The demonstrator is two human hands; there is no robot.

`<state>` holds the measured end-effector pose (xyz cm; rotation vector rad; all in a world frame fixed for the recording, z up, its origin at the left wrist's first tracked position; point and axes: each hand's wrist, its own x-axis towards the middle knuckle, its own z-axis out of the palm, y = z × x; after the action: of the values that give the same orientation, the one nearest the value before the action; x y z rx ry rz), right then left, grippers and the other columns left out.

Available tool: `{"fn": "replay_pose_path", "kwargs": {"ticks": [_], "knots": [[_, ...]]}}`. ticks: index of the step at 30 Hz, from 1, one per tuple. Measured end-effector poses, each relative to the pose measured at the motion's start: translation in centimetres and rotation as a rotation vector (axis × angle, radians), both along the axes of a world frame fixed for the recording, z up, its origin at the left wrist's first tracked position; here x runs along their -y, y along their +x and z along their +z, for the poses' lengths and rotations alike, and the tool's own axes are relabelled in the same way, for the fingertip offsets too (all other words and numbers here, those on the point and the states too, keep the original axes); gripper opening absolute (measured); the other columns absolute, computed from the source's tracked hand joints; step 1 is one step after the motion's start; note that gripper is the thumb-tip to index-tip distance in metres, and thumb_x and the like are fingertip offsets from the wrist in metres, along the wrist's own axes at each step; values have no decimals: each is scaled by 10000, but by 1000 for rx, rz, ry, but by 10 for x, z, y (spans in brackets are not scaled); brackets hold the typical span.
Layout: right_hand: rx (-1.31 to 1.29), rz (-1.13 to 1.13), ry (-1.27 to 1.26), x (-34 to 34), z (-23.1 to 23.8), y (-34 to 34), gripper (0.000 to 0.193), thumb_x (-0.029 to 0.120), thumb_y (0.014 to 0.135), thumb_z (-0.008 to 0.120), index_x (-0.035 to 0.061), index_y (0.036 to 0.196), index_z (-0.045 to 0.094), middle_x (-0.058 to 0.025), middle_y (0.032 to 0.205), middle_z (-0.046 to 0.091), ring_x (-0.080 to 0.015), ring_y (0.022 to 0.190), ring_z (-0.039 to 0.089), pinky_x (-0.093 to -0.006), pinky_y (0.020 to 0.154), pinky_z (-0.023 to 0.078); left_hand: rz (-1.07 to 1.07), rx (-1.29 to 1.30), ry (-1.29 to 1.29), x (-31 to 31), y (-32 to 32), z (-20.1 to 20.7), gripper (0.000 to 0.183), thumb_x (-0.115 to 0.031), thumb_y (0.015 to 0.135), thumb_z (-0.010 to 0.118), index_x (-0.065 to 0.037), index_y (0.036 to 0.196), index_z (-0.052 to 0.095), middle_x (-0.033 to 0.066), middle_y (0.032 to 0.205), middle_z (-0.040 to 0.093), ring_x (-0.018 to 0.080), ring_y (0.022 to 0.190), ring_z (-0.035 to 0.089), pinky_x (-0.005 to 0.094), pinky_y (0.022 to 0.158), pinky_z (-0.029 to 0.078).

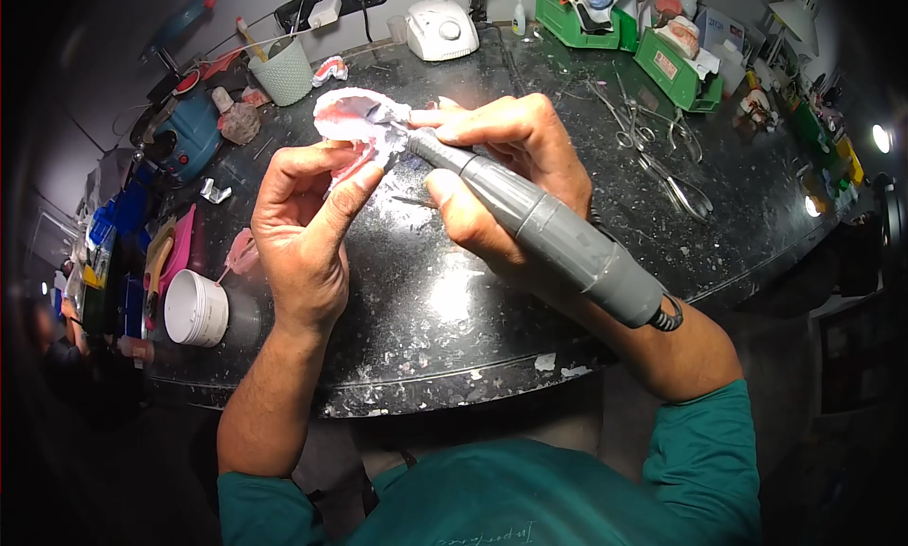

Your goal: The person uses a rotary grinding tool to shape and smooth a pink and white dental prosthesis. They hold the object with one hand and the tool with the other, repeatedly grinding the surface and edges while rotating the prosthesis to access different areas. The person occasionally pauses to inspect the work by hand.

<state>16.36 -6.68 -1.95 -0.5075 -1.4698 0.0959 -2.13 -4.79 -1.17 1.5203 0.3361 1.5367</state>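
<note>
My left hand (303,226) pinches a pink-and-white dental piece (348,114), which looks like a denture with plaster on it, between thumb and fingers above the bench. From the other side, my right hand (534,149) is wrapped round a grey rotary handpiece (560,246) with a coiled cord at its rear. The handpiece's nose points up and left and meets the right edge of the dental piece. Its bit is hard to make out there. My right fingertips lie close to the piece's edge.
A black bench (426,328) curves round me, specked with white. At left stand a white tub (197,308), a blue device (189,134) and a ribbed cup (282,71). A white control box (442,30) sits behind; green bins (667,73) and metal pliers (676,182) lie right.
</note>
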Motion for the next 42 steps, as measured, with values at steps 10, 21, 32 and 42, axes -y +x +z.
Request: {"fn": "replay_pose_path", "kwargs": {"ticks": [10, 21, 32, 42], "knots": [[52, -7, -80, 4, 3, 3, 336, 91, 747, 798, 18, 1028, 630, -115, 971, 665, -199, 884, 689, -328, 829, 542, 19, -33, -4, -1, 0, -1, 200, 93, 869, 703, -2, 1025, 622, 98, 1092, 676, 153, 1042, 655, 294, 946, 529], [-34, 21, -163, 9, 9, -2, 333, 151, 735, 827, 50, 1007, 665, -84, 925, 690, -203, 840, 718, -311, 749, 566, 27, -40, -1, 0, 0, -1, 202, 89, 867, 710, -3, 1025, 624, 89, 1081, 680, 146, 1024, 659, 284, 938, 528], [-31, 66, -190, 9, 8, 1, 305, 108, 769, 790, 32, 1029, 650, -93, 996, 682, -176, 918, 691, -329, 871, 528, 33, -34, -15, 0, 0, -1, 192, 83, 871, 708, 1, 1024, 626, 90, 1079, 678, 145, 1020, 659, 290, 938, 532], [95, 81, -273, 16, 12, 8, 301, 4, 849, 706, -12, 1125, 586, -131, 1097, 671, -131, 973, 648, -356, 1021, 481, 34, -46, 16, -1, 1, -2, 185, 86, 873, 702, 4, 1021, 629, 92, 1077, 679, 151, 1028, 657, 295, 946, 534]]}}
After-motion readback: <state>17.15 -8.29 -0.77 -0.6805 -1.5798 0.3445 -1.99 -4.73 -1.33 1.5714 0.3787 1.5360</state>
